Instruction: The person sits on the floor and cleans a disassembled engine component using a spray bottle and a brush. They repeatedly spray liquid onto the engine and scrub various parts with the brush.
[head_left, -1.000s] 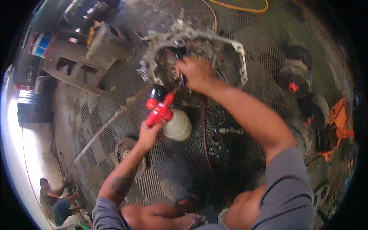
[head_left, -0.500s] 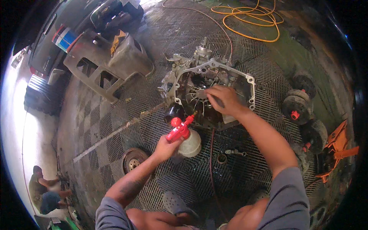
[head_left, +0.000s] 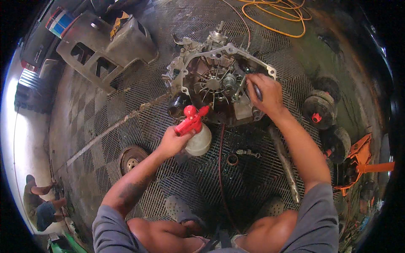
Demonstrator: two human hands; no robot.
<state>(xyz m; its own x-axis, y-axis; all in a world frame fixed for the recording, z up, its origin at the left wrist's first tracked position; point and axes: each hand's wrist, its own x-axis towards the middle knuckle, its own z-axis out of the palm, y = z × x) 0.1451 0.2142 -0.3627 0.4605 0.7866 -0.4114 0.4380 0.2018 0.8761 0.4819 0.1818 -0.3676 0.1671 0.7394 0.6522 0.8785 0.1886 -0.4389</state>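
Observation:
My left hand (head_left: 172, 143) is closed round the red trigger head of a spray bottle (head_left: 198, 141) with a whitish, cloudy body. Its nozzle points at the lower rim of an open gearbox housing (head_left: 184, 78). Inside that metal casing, ribs fan out from a round hub, with a shaft beside it. My right hand (head_left: 266, 93) reaches over the housing's right side, fingers curled round a dark-handled brush (head_left: 257, 92). The brush's dark tip lies near the inner wall at upper right, partly hidden by my fingers.
A grey plastic stool (head_left: 130, 42) lies at upper left. A flywheel-like disc (head_left: 131, 160), a metal ring (head_left: 232, 159) and a metal bar (head_left: 284, 164) lie on the ridged mat. Dark round weights (head_left: 319, 110) and an orange stand (head_left: 358, 162) are at right. Another person (head_left: 42, 204) crouches at far left.
My right hand has moved the brush from the middle of the housing to its right side, uncovering the hub. The view has shifted; my left hand still grips the spray bottle.

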